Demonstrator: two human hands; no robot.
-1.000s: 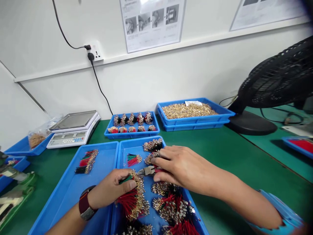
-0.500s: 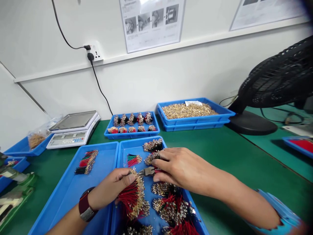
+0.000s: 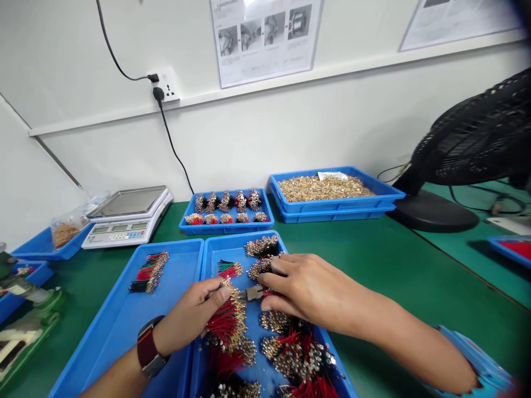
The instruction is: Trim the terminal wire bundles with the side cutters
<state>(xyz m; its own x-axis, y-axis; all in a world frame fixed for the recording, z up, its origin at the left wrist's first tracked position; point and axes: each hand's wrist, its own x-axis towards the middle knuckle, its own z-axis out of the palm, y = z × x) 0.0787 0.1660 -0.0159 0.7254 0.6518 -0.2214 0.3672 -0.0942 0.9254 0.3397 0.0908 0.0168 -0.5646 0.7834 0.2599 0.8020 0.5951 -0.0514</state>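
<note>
Left hand point(image 3: 188, 315), grip pinching a red-wired, gold-pinned terminal bundle point(image 3: 227, 323), now raised slightly; right hand point(image 3: 309, 293) covering steel pliers point(image 3: 251, 293), grip unclear.

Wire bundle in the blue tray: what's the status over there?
Left hand gripping a bundle of red wires with metal terminals. Right hand over small pliers, handles hidden. More terminal bundles crowd the blue tray.
</note>
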